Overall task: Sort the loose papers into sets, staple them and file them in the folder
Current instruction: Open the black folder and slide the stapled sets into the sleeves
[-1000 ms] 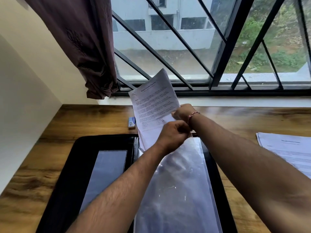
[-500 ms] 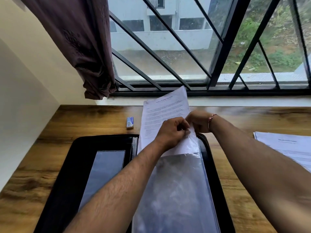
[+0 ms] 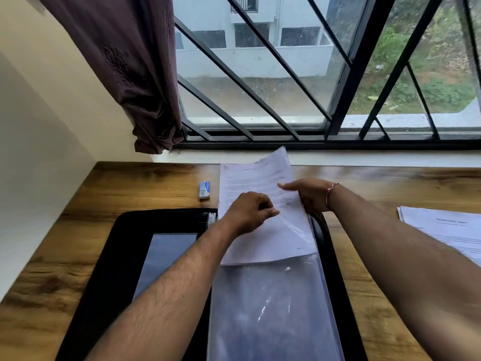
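An open black folder [image 3: 112, 256] lies on the wooden desk, with a clear plastic sleeve [image 3: 270, 308] on its right half. A stapled set of printed papers [image 3: 250, 178] sits partly inside the sleeve's top opening; its lower edge shows through the plastic. My left hand [image 3: 247, 212] pinches the sleeve's upper edge over the paper. My right hand [image 3: 307, 194] holds the paper's right side, thumb on top, with a red thread on the wrist.
A small blue-and-white staple box [image 3: 204, 189] lies on the desk [image 3: 145, 183] left of the papers. More printed sheets [image 3: 447, 230] lie at the right edge. The window sill and a brown curtain [image 3: 135, 74] are behind; a wall borders the left.
The papers came down from upright in the air to slide deeper into the sleeve. Both hands moved down and forward with them.
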